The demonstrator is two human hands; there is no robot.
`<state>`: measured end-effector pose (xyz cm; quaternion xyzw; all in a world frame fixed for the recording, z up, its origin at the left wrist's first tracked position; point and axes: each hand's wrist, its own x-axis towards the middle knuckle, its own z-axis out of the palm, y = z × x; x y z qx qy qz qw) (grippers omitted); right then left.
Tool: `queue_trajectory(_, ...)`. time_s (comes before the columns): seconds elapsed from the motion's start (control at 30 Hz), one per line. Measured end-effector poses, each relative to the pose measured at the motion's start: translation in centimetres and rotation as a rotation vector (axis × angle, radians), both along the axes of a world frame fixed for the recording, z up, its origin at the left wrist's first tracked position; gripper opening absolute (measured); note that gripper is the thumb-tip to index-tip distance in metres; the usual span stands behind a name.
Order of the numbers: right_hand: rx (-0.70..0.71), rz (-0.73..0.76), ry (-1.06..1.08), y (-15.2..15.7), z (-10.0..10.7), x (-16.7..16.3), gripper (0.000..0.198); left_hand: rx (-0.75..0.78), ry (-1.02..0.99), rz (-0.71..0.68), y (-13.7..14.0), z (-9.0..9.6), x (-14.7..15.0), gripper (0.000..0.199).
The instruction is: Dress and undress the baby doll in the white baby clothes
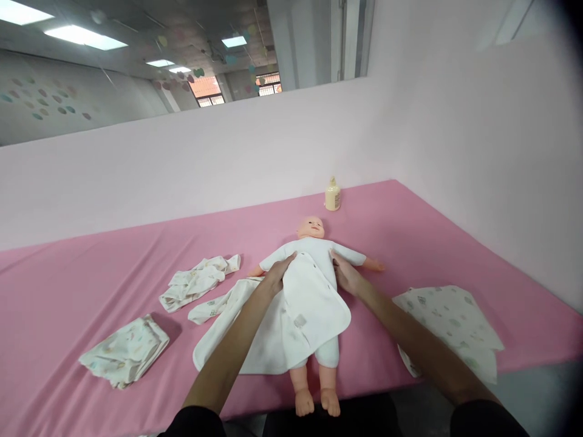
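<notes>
A baby doll [312, 229] lies on its back in a white bodysuit, its feet towards me. A white-lined baby garment [316, 300] is spread partly beneath the doll, with one panel folded over its belly and thighs. My left hand [277, 277] is closed on the garment's upper edge at one side of the doll's torso. On the opposite side, my right hand [347, 277] is curled against the torso, its thumb on the bodysuit near the chest. The fingertips of both hands are partly hidden. A patterned sleeve [207, 311] of the garment lies out to the left.
The pink-covered table [218, 233] meets pale walls at the back and right. Left lie a crumpled patterned garment [198, 280] and a folded patterned cloth [127, 349]. Another patterned cloth [450, 321] overhangs the right front edge. A pump bottle [333, 197] stands behind the doll's head.
</notes>
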<state>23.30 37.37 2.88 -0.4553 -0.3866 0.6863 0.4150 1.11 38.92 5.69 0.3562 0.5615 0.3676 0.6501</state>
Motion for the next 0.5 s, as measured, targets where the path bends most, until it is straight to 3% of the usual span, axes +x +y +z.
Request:
queue_trajectory(0.13, 0.05, 0.069, 0.015, -0.4, 0.6, -0.3, 0.078, 0.023, -0.062, -0.017, -0.5, 0.0, 0.6, 0.04)
queue_trajectory(0.3, 0.053, 0.049, -0.098, -0.1, 0.7, -1.2, 0.084, 0.059, -0.069, -0.085, -1.0, 0.3, 0.5, 0.032)
queue_trajectory(0.5, 0.134, 0.023, -0.15, -0.2, 0.5, -1.5, 0.088, 0.143, 0.03, -0.085, -1.2, -1.0, 0.6, 0.054)
